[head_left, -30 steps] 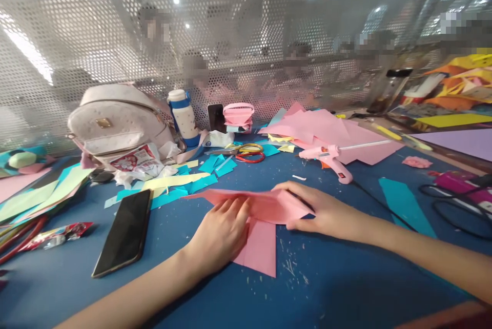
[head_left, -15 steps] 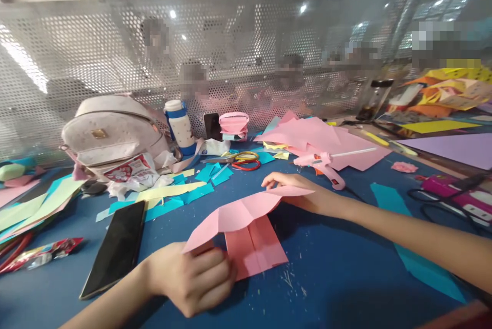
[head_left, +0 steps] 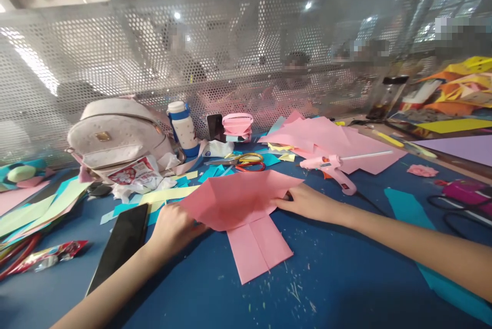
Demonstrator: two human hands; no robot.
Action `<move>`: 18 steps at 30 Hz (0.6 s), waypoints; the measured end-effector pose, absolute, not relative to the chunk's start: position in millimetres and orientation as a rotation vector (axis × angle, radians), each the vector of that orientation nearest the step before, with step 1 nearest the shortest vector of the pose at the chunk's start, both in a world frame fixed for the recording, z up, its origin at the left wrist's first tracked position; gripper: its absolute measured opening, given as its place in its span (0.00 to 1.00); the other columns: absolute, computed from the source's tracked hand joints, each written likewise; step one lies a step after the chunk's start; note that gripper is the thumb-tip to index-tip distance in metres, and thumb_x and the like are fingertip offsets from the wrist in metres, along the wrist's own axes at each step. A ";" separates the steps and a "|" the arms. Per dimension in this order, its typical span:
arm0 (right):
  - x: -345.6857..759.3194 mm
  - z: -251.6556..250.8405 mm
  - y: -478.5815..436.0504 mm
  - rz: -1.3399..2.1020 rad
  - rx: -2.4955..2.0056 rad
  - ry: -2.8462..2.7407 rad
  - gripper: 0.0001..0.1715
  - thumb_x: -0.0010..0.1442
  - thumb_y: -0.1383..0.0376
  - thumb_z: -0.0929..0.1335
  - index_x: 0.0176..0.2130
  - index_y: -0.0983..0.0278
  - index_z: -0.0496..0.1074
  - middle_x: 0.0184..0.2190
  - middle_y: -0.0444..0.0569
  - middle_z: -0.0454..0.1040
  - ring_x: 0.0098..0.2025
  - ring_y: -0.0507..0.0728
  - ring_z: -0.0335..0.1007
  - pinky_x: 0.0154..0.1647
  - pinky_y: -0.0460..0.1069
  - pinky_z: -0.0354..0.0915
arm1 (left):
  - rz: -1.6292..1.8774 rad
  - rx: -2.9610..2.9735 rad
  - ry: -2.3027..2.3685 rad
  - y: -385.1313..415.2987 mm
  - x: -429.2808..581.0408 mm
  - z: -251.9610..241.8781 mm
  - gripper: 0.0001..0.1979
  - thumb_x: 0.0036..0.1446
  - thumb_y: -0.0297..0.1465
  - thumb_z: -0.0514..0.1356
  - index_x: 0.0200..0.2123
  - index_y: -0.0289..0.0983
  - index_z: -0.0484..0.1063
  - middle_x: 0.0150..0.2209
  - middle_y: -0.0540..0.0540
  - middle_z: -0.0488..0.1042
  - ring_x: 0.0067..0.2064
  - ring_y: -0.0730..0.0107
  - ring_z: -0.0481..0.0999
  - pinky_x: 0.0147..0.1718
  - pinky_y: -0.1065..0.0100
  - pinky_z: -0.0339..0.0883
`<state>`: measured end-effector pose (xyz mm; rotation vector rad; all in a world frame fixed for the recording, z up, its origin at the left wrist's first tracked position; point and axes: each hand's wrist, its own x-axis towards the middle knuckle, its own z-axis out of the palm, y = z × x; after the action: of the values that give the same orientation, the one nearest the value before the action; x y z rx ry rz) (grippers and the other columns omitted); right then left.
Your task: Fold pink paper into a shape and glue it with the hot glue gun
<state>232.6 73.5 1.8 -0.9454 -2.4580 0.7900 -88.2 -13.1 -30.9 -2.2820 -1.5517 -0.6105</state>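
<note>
A folded pink paper sheet [head_left: 242, 206] lies on the blue table [head_left: 338, 278] in front of me. Its upper part is spread into a wide flap and a narrower creased strip points toward me. My left hand [head_left: 172, 226] grips the flap's left corner, fingers tucked under the paper. My right hand [head_left: 303, 202] holds the flap's right edge, fingertips pinched on the paper.
A black phone [head_left: 123, 239] lies just left of my left hand. A pink glue gun [head_left: 332, 167] and a stack of pink sheets [head_left: 330, 139] are beyond my right hand. Scissors [head_left: 242, 160], blue paper scraps [head_left: 209, 172], a white backpack [head_left: 115, 131] and a bottle [head_left: 183, 126] stand behind. A perforated metal screen [head_left: 230, 52] closes the back.
The flap was opened wider and now faces up. My left hand moved from near me up and left to the flap's left corner. My right hand stayed on the right edge.
</note>
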 end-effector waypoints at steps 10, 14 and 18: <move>243.8 -3.2 70.1 0.782 -1.047 -2.368 0.24 0.59 0.52 0.68 0.49 0.64 0.68 0.42 0.52 0.75 0.37 0.58 0.72 0.36 0.51 0.68 | -0.946 -2.627 -1.792 -11.6 -75.3 -33.5 0.13 0.55 0.34 0.63 0.45 0.40 0.75 0.49 0.43 0.78 0.50 0.56 0.78 0.43 0.60 0.74; 258.8 11.0 58.2 0.595 -1.250 -2.494 0.20 0.58 0.47 0.68 0.35 0.61 0.70 0.25 0.45 0.72 0.25 0.54 0.66 0.23 0.48 0.58 | -0.989 -2.616 -1.791 -11.8 -74.9 -37.2 0.16 0.55 0.35 0.64 0.47 0.40 0.74 0.53 0.42 0.76 0.53 0.55 0.76 0.46 0.59 0.74; 254.5 28.4 30.2 0.449 -1.004 -2.730 0.18 0.64 0.57 0.64 0.26 0.61 0.71 0.24 0.44 0.73 0.26 0.54 0.68 0.28 0.49 0.59 | -1.020 -2.620 -1.779 -12.2 -72.0 -38.0 0.16 0.55 0.36 0.63 0.47 0.40 0.74 0.51 0.42 0.77 0.52 0.54 0.77 0.47 0.58 0.73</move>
<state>254.5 30.2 28.4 -1.0039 -2.7298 0.4487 -72.0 -12.2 -38.0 -2.6199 -1.7792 -1.0203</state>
